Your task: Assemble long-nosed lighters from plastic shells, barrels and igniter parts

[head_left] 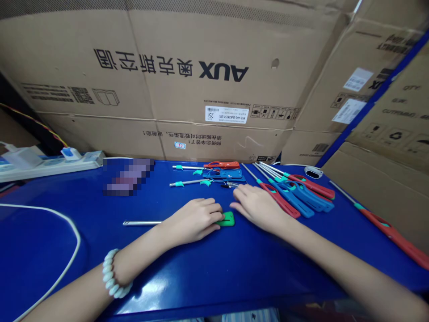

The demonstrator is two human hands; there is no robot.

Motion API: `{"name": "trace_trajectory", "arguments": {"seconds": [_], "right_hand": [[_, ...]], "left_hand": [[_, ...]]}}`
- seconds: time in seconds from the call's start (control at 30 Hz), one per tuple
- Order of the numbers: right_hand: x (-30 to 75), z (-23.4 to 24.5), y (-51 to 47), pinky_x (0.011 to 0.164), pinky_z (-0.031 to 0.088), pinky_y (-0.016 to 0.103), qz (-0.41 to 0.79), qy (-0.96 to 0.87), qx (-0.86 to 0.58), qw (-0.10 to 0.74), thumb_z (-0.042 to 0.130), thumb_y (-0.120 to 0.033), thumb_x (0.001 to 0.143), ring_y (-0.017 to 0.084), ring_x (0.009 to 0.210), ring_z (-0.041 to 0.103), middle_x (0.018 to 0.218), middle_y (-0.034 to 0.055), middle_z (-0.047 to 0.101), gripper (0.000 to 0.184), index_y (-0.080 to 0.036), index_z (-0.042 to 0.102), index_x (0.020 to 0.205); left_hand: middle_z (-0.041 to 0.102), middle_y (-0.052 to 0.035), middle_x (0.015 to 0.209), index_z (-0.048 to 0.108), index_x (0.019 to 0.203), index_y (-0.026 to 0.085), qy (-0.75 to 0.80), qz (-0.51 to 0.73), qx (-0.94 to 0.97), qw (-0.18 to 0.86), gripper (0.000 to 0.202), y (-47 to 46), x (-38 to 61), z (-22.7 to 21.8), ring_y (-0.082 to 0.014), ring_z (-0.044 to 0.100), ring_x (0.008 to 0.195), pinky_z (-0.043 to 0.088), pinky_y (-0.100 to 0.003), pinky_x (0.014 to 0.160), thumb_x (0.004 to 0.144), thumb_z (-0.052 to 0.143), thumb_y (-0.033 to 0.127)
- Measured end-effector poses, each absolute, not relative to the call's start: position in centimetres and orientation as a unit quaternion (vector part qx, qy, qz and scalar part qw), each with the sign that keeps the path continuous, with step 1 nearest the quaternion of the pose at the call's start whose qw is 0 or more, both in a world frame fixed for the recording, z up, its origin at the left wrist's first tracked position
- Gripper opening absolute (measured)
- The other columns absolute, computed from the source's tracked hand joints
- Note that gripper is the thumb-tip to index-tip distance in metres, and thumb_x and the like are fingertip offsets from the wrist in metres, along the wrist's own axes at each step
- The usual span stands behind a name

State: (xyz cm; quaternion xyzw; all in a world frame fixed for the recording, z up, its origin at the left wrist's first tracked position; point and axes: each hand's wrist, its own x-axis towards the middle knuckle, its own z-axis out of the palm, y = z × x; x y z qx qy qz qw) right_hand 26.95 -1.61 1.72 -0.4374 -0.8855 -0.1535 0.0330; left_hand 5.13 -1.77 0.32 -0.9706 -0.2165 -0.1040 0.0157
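Observation:
My left hand [194, 219] is closed around the green handle [229, 219] of a long-nosed gas lighter, which lies on the blue table. Its metal tube [142, 223] sticks out to the left past my wrist. To the right, my right hand [256, 205] has its thumb apart from its bent fingers. Its fingertips are beside a small dark and silver piece [231, 184]; whether they touch it I cannot tell. Just behind lie lighter parts with a red handle [223, 165], a blue handle [224, 174], metal tubes and small teal pieces [205, 182].
A fan of red and blue lighters [300, 192] lies right of my right hand, with another red lighter [390, 232] farther right. Cardboard [167, 98] walls the back. At left are a power strip [53, 165], a white cable [72, 223] and a blurred-out item [127, 177].

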Motion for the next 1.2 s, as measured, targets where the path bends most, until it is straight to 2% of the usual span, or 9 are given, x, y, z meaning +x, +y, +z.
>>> {"name": "trace_trajectory", "arguments": {"seconds": [0.2,0.47,0.57,0.67,0.77,0.83,0.93,1.0,1.2], "right_hand": [[28.9,2.6,-0.4,0.066,0.046,0.029,-0.145,-0.783,-0.599,-0.082,0.048,-0.025,0.090,0.027,0.088,0.065,0.099,0.0169,0.066,0.034,-0.009,0.045,0.120],[29.7,2.9,0.1,0.059,0.046,0.030,-0.133,-0.762,-0.626,-0.100,0.042,-0.012,0.084,0.028,0.077,0.069,0.083,0.0160,0.069,0.038,-0.006,0.045,0.122],[30.3,4.2,0.1,0.060,0.046,0.030,-0.170,-0.738,-0.653,-0.016,0.042,-0.015,0.086,0.027,0.076,0.068,0.082,0.0147,0.069,0.024,-0.010,0.054,0.107],[31.0,5.1,0.1,0.065,0.046,0.030,-0.168,-0.751,-0.614,0.178,0.049,-0.018,0.085,0.024,0.079,0.064,0.086,0.0106,0.066,0.010,-0.015,0.058,0.088],[31.2,5.4,-0.1,0.067,0.047,0.030,-0.077,-0.771,-0.508,0.375,0.056,-0.025,0.086,0.020,0.076,0.061,0.083,0.0066,0.062,0.008,-0.018,0.058,0.083],[30.7,5.4,-0.4,0.066,0.048,0.029,0.035,-0.770,-0.451,0.451,0.055,-0.029,0.088,0.018,0.076,0.061,0.089,0.0066,0.063,0.011,-0.018,0.057,0.085],[29.7,4.9,-1.1,0.055,0.050,0.026,0.257,-0.749,-0.388,0.471,0.049,-0.033,0.093,0.014,0.065,0.063,0.090,0.0062,0.066,0.015,-0.019,0.051,0.091],[29.1,4.6,-1.5,0.054,0.050,0.026,0.321,-0.752,-0.357,0.451,0.050,-0.033,0.093,0.013,0.062,0.064,0.086,0.0055,0.067,0.014,-0.019,0.049,0.091],[28.5,4.3,-2.2,0.059,0.052,0.025,0.322,-0.789,-0.350,0.389,0.046,-0.027,0.095,0.011,0.062,0.063,0.081,0.0030,0.066,0.009,-0.019,0.045,0.091]], "left_hand": [[0.065,-0.0058,0.100,0.062,0.102,0.017,-0.219,-0.097,-0.971,0.002,0.018,-1.6,5.1,0.3,-0.0186,0.056,0.087,0.046,-0.029,0.077,0.094,0.048,0.025],[0.065,-0.0060,0.098,0.062,0.101,0.017,-0.215,-0.109,-0.971,0.001,0.018,-1.7,5.1,0.5,-0.0178,0.057,0.086,0.045,-0.029,0.076,0.094,0.047,0.025],[0.064,-0.0054,0.097,0.062,0.101,0.017,-0.218,-0.106,-0.970,-0.005,0.017,-1.7,5.1,0.5,-0.0178,0.057,0.086,0.046,-0.029,0.077,0.094,0.048,0.024],[0.065,-0.0054,0.097,0.062,0.101,0.017,-0.221,-0.102,-0.970,-0.007,0.017,-1.7,5.1,0.5,-0.0183,0.057,0.087,0.046,-0.029,0.077,0.093,0.049,0.024],[0.065,-0.0057,0.097,0.062,0.101,0.017,-0.221,-0.102,-0.970,-0.007,0.018,-1.7,5.1,0.5,-0.0183,0.057,0.087,0.046,-0.029,0.077,0.094,0.048,0.025],[0.065,-0.0060,0.097,0.062,0.101,0.017,-0.221,-0.102,-0.970,-0.005,0.018,-1.8,5.1,0.6,-0.0183,0.057,0.086,0.046,-0.029,0.076,0.094,0.048,0.025],[0.065,-0.0062,0.098,0.062,0.102,0.017,-0.226,-0.094,-0.970,-0.003,0.019,-1.8,5.2,0.7,-0.0190,0.057,0.086,0.046,-0.030,0.076,0.094,0.048,0.026],[0.065,-0.0062,0.098,0.063,0.102,0.017,-0.226,-0.090,-0.970,-0.003,0.019,-1.7,5.2,0.7,-0.0191,0.056,0.086,0.045,-0.029,0.076,0.094,0.048,0.025],[0.065,-0.0061,0.094,0.063,0.101,0.017,-0.227,-0.092,-0.969,0.003,0.019,-1.7,5.2,0.5,-0.0189,0.056,0.086,0.046,-0.029,0.077,0.094,0.047,0.026]]}}
